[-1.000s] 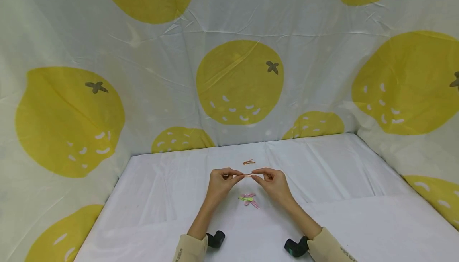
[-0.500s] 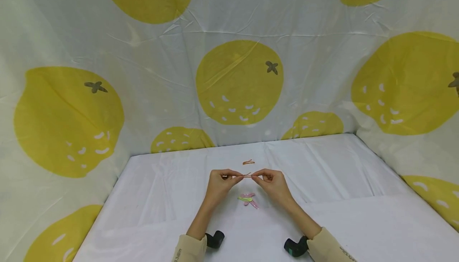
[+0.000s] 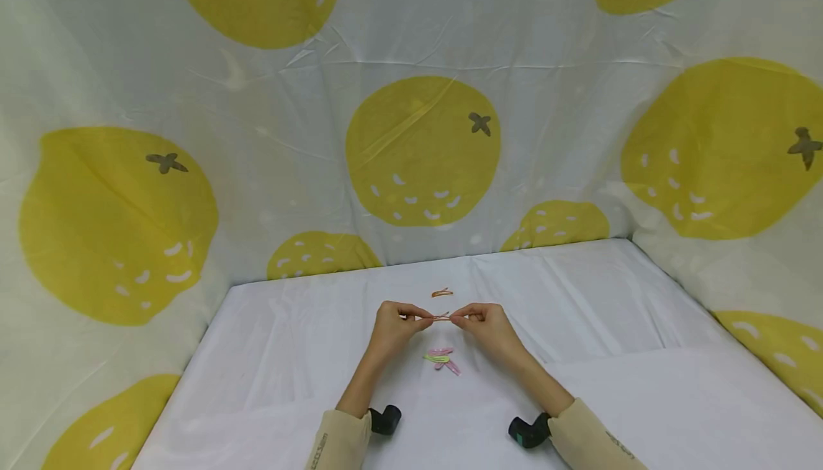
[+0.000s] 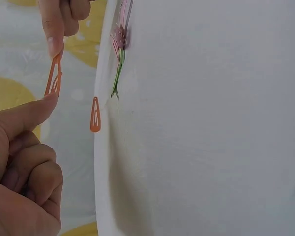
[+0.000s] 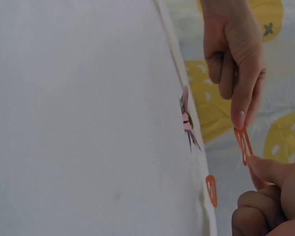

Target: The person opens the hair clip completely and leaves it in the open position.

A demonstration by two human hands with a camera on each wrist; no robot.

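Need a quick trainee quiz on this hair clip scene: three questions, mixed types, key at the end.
1. Multiple choice. What do the left hand and right hand pinch between them?
A) a coin
B) an orange hair clip
C) a pen

2. True or false: a second orange clip lies on the white cloth, apart from the clip pile.

3. Fill in the colour: the clip pile has pink clips and a ____ one.

Key: 1. B. 2. True. 3. Green.
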